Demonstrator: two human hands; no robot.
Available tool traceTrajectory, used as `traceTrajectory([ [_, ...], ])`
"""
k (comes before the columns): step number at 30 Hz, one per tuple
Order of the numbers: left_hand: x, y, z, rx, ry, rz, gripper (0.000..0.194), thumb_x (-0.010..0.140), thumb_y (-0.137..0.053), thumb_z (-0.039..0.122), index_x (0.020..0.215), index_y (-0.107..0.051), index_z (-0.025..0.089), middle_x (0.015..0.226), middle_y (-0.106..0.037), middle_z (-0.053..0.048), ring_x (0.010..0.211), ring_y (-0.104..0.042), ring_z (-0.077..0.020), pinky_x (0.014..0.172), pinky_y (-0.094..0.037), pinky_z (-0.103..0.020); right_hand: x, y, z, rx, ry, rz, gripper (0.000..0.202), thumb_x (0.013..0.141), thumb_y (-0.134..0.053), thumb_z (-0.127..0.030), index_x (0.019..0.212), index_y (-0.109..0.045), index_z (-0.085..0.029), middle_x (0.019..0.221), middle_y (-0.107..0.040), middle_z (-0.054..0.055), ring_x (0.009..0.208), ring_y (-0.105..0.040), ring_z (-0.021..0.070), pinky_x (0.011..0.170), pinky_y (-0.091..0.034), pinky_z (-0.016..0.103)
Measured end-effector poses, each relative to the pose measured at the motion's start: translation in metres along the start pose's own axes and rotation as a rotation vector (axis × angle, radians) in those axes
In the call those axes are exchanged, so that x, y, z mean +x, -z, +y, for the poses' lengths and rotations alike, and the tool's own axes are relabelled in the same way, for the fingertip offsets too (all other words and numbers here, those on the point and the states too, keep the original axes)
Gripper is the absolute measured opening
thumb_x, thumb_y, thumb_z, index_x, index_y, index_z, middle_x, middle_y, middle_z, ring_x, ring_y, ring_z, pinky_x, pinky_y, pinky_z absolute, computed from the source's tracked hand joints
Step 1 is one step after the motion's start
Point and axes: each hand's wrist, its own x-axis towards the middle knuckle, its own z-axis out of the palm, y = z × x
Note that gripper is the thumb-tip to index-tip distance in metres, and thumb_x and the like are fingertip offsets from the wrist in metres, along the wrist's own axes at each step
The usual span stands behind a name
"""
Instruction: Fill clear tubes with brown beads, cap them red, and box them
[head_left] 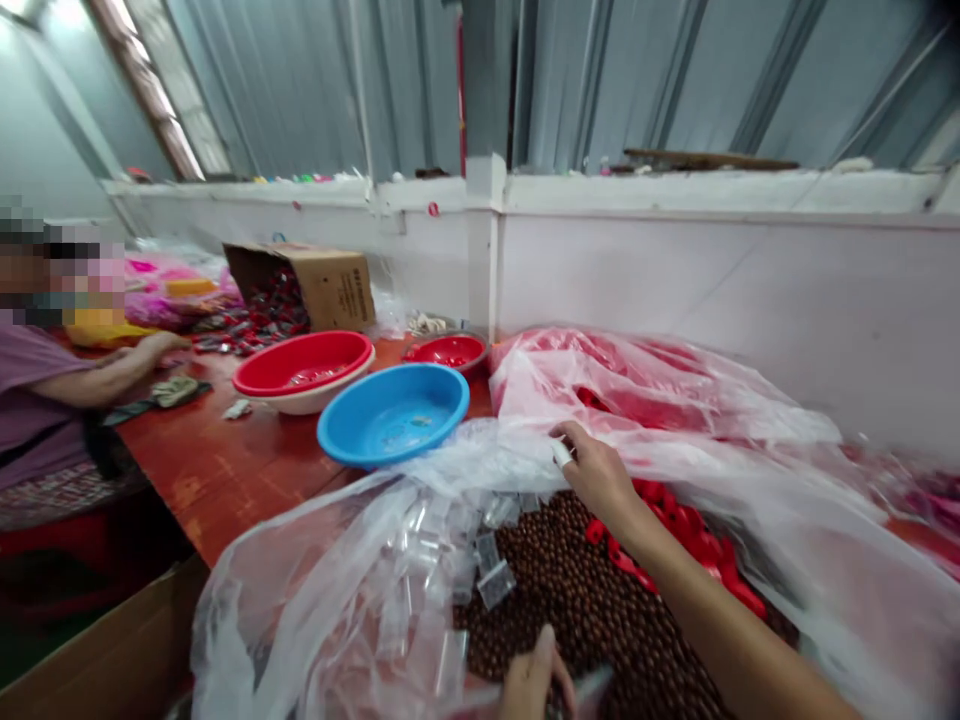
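Observation:
My right hand (596, 470) reaches over the brown beads, at the edge of a clear plastic bag (480, 450). A white wrap shows on one finger; the fingers are loosely bent and apart, with nothing plainly held. At the bottom edge, my left hand (531, 682) is closed in a pinch beside a blurred clear plastic piece (592, 690), which it seems to hold. Between the hands lies a heap of small round brown beads (577, 580). Clear plastic boxes (491, 570) lie left of the beads, and red plastic parts (690, 530) lie to their right, partly behind my right forearm.
A blue basin (394, 415), a red basin (304, 362) and a smaller red bowl (450, 352) stand on the red table (255, 470). Behind my right hand is a bag of red items (660, 385). A tipped cardboard box (330, 290) stands farther back; a person (45, 400) sits left.

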Motion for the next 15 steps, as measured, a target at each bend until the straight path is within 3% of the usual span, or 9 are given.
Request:
traceTrajectory([
  [3, -0.004, -0.008, -0.004, -0.120, 0.023, -0.009, 0.070, 0.069, -0.025, 0.080, 0.056, -0.053, 0.017, 0.042, -0.055, -0.004, 0.032, -0.046, -0.0119, 0.035, -0.032, -0.022, -0.048, 0.002, 0.055, -0.036, -0.138, -0.001, 0.033, 0.078, -0.043, -0.015, 0.108, -0.055, -0.024, 0.094, -0.068, 0.002, 0.084, -0.062, 0.0171, 0.072, -0.042, 0.025],
  [7, -0.004, -0.010, 0.002, -0.164, 0.049, -0.056, 0.066, 0.073, -0.029, 0.076, 0.060, -0.052, 0.015, 0.045, -0.058, -0.004, 0.032, -0.048, -0.0111, 0.034, -0.032, -0.020, -0.100, 0.014, 0.111, -0.120, -0.284, -0.047, 0.025, 0.081, -0.044, -0.020, 0.100, -0.061, -0.021, 0.096, -0.068, 0.003, 0.086, -0.062, 0.0177, 0.076, -0.043, 0.026],
  [10, -0.004, -0.011, 0.004, -0.185, 0.037, -0.076, 0.066, 0.075, -0.028, 0.073, 0.061, -0.052, 0.014, 0.047, -0.058, -0.004, 0.033, -0.049, -0.0110, 0.035, -0.033, -0.020, -0.122, 0.008, 0.125, -0.160, -0.276, -0.089, 0.021, 0.080, -0.048, -0.019, 0.093, -0.065, -0.021, 0.094, -0.068, 0.003, 0.087, -0.062, 0.0174, 0.078, -0.042, 0.026],
  [15, -0.007, -0.012, 0.009, -0.194, -0.006, -0.066, 0.067, 0.079, -0.021, 0.070, 0.065, -0.054, 0.014, 0.050, -0.055, -0.001, 0.039, -0.050, -0.0096, 0.041, -0.036, -0.020, -0.125, -0.024, 0.112, -0.234, -0.202, -0.066, 0.023, 0.085, -0.048, -0.029, 0.099, -0.064, -0.021, 0.093, -0.063, 0.007, 0.090, -0.056, 0.0195, 0.082, -0.039, 0.028],
])
